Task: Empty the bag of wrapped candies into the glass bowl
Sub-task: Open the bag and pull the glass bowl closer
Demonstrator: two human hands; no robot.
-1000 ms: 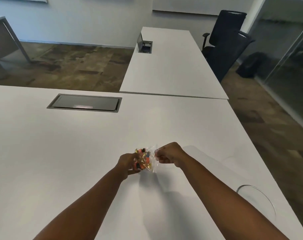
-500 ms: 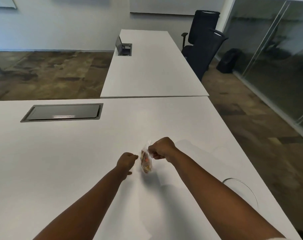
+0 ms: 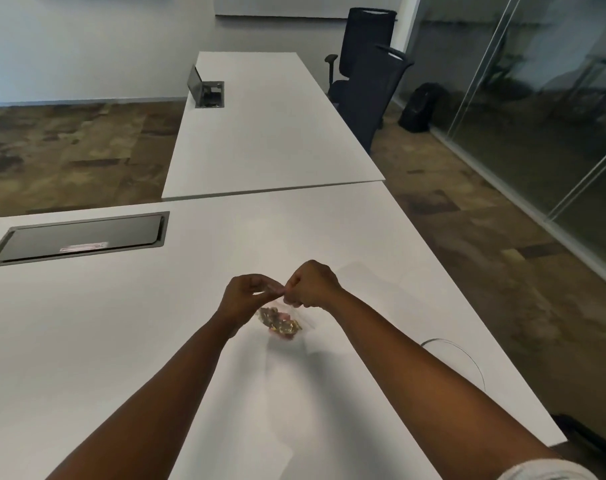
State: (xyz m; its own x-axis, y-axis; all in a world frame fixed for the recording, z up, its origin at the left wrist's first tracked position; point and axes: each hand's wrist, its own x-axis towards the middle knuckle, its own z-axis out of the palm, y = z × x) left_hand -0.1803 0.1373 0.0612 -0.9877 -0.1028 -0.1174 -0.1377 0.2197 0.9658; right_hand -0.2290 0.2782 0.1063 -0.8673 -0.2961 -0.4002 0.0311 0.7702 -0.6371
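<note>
The clear bag [image 3: 280, 320] of wrapped candies is pinched at its top by left hand [image 3: 243, 296] and right hand [image 3: 311, 285]; no writing is readable. The glass bowl [image 3: 458, 358] is seen near the table [image 3: 86, 341] edge.

A closed cable hatch [image 3: 79, 239] is set in the white counter [image 3: 86, 341] at nine o'clock. Two black chairs [image 3: 367, 81] stand at one o'clock beside a second counter [image 3: 270, 133].
</note>
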